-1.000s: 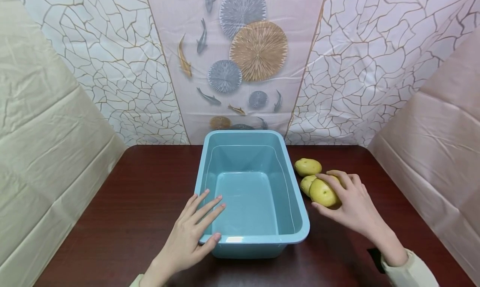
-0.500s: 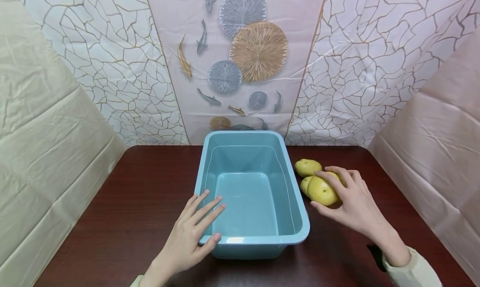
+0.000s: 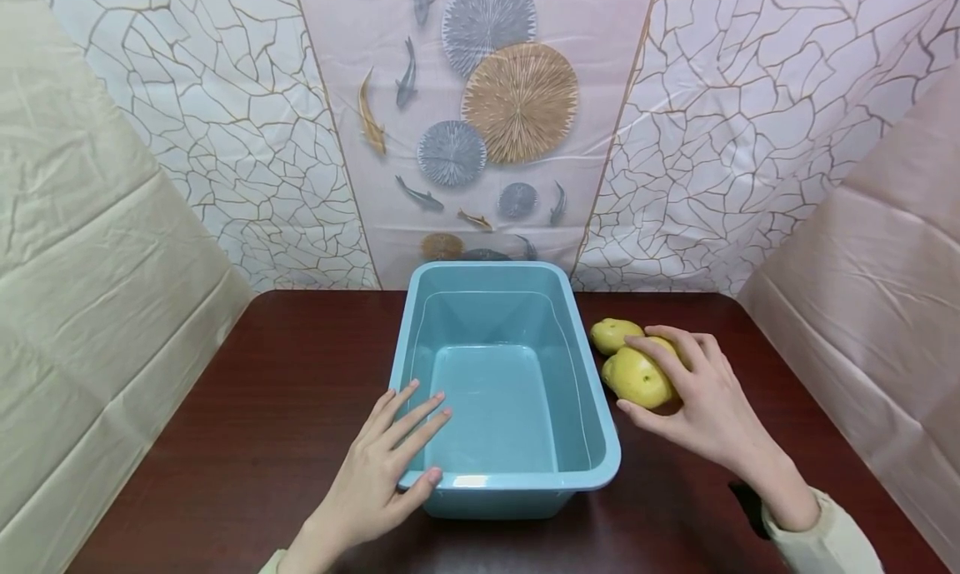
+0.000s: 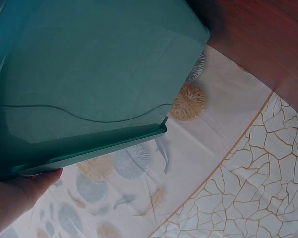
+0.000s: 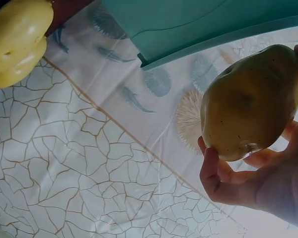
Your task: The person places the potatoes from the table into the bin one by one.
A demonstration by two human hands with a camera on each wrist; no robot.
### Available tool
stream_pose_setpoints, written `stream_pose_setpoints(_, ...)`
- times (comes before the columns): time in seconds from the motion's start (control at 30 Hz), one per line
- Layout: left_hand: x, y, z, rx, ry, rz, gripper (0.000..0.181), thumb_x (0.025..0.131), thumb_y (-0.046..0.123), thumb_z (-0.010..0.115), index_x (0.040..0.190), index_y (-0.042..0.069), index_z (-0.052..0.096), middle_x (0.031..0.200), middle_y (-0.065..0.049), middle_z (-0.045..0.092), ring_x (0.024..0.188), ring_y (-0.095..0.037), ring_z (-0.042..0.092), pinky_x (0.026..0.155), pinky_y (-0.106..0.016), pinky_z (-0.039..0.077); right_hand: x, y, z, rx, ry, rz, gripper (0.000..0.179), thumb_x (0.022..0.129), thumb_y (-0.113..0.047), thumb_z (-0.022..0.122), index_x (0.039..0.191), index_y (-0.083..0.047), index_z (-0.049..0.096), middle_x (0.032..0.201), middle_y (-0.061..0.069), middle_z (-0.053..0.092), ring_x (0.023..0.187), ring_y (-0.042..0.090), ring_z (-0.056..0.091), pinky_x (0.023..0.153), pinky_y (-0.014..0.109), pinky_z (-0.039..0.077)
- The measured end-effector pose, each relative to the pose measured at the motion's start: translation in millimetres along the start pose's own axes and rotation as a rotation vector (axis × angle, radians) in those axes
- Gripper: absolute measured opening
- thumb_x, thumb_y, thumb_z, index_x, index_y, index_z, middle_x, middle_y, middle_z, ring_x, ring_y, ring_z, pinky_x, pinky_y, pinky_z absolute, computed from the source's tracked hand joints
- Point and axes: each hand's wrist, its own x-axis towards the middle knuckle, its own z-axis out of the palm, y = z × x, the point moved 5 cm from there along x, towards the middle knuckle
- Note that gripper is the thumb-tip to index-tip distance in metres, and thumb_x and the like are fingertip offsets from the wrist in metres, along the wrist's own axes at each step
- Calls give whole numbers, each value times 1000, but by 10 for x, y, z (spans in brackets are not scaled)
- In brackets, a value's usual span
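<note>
My right hand (image 3: 708, 399) holds a yellow potato (image 3: 637, 380) between thumb and fingers, close to the right side of a blue plastic basin (image 3: 517, 480). In the right wrist view, the held potato (image 5: 253, 106) has a smooth skin with small dark specks. Behind it in the head view lies another potato (image 3: 613, 336), and one more is mostly hidden by the held one. My left hand (image 3: 371, 474) rests at the basin's near left corner, its fingers straight and spread across the rim. The left wrist view shows its thumb (image 4: 42, 181) at the rim.
A dark red-brown table (image 3: 315, 391) bears the basin and the potatoes. Patterned cloth (image 3: 517, 216) hangs behind the table, and beige cloth (image 3: 877, 257) flanks it on the right, with more on the left.
My right hand has shifted slightly left and away from me with the potato, which now covers more of the potato behind it. My left hand and the basin stay in place.
</note>
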Motion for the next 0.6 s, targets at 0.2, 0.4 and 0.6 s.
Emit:
stream_pose_setpoints(0.2, -5, 9, 1, 4, 1, -1, 47, 93, 41, 35, 130, 16, 47, 134, -2, 48, 132, -26, 31, 111, -40, 16, 53, -37, -14, 8, 4, -14, 69, 55, -36, 76, 119, -21, 55, 119, 9, 49, 95, 23, 41, 69, 37, 31)
stream_pose_setpoints(0.4, 1, 9, 3, -3, 2, 1, 47, 93, 41, 35, 130, 15, 47, 133, -3, 48, 132, -27, 31, 110, -41, 17, 79, -70, -1, 16, -14, -13, 70, 55, -36, 78, 119, -21, 55, 120, 8, 48, 97, 23, 40, 70, 37, 32)
stream_pose_setpoints(0.6, 5, 14, -2, 1, 9, 7, 47, 93, 41, 34, 130, 15, 47, 133, -3, 48, 132, -27, 31, 110, -41, 17, 130, -113, -3, 21, -17, -39, 70, 55, -36, 77, 119, -22, 55, 120, 7, 49, 98, 22, 40, 70, 36, 33)
